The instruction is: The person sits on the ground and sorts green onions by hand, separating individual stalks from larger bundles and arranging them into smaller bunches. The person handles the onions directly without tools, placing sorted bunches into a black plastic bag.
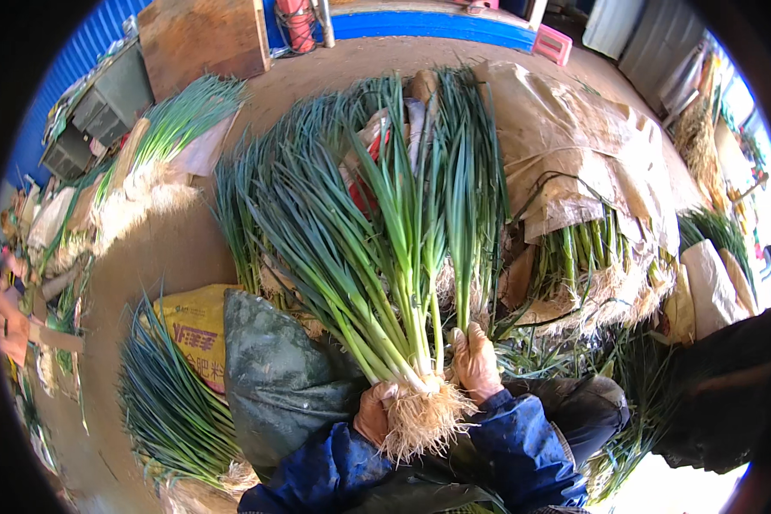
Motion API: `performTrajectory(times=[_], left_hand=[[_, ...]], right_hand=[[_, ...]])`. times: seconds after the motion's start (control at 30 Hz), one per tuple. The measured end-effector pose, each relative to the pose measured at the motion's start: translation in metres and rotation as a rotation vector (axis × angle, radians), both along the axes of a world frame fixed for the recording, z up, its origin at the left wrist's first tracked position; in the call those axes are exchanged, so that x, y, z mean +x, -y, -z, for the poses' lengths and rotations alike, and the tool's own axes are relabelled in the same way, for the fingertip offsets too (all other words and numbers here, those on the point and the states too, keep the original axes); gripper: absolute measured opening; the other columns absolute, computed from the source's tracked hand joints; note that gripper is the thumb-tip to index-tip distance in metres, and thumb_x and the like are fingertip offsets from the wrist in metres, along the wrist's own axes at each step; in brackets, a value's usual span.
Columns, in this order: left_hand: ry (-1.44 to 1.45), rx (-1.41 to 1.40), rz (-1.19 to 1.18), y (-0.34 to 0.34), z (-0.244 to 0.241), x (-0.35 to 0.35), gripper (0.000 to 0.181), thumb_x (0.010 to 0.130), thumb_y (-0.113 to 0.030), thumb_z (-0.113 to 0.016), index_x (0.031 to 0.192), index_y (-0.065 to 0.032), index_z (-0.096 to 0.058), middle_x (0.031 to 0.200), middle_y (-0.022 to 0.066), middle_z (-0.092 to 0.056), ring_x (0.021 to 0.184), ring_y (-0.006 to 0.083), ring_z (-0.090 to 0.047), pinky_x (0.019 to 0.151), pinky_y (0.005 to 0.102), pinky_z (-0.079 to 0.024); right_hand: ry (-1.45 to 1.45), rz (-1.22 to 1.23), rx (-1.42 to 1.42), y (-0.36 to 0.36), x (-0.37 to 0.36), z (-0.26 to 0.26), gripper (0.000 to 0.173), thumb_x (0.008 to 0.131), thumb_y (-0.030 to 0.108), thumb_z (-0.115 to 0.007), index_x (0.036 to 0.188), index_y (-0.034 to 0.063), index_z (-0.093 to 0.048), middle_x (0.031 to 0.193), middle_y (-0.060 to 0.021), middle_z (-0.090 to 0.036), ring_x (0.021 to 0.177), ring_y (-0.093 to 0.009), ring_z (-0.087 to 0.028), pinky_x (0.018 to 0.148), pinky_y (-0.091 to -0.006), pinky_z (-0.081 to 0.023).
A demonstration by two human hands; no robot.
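A large bunch of green onions point(417, 321) fans out before me, roots towards my body and leaves pointing away. My left hand point(374, 413) is curled around its root end from the left, with pale stringy roots point(427, 417) spilling over my lap. At the right side of the bunch, my right hand point(475, 363) has its fingers closed on the base of a green onion stalk point(464, 295); its lower end is hidden in the hand. A dark green waterproof cloth point(276, 366) covers my left knee.
More green onions point(276, 154) stand behind the bunch. To the right, a tan plastic sheet point(572, 135) covers another rooted pile point(591, 257). Left of my knee lie a yellow printed sack point(193, 327) and another bunch point(173, 398). Loose leaves point(552, 353) litter the right side.
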State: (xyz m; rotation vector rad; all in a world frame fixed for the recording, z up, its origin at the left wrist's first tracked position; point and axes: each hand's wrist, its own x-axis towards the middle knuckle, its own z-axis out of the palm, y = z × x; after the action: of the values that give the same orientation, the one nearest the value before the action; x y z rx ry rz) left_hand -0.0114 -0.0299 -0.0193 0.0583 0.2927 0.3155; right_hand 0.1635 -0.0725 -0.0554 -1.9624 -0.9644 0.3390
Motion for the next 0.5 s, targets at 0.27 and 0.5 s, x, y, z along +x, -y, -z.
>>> performTrajectory(times=[0.27,0.5], left_hand=[[-0.327,0.031,0.011,-0.001,-0.009,0.005,0.05,0.086,-0.034,-0.053,0.123,-0.0018,-0.044,0.113,0.0133,-0.056,0.099,0.024,-0.056,0.088,0.0382,-0.046],[-0.408,0.454,0.534,-0.053,-0.043,-0.01,0.053,0.083,-0.036,-0.06,0.121,-0.0012,-0.046,0.112,0.0118,-0.057,0.101,0.0213,-0.056,0.089,0.035,-0.045]], right_hand=[[-1.736,-0.139,0.303,0.014,-0.031,-0.037,0.048,0.091,0.037,-0.047,0.124,0.0028,-0.042,0.116,-0.0084,-0.053,0.105,-0.017,-0.051,0.09,-0.0307,-0.042],[-1.743,-0.44,-0.065,0.006,-0.01,-0.077,0.037,0.085,0.03,-0.059,0.109,0.0017,-0.054,0.092,-0.0023,-0.06,0.082,-0.01,-0.058,0.07,-0.0239,-0.048]])
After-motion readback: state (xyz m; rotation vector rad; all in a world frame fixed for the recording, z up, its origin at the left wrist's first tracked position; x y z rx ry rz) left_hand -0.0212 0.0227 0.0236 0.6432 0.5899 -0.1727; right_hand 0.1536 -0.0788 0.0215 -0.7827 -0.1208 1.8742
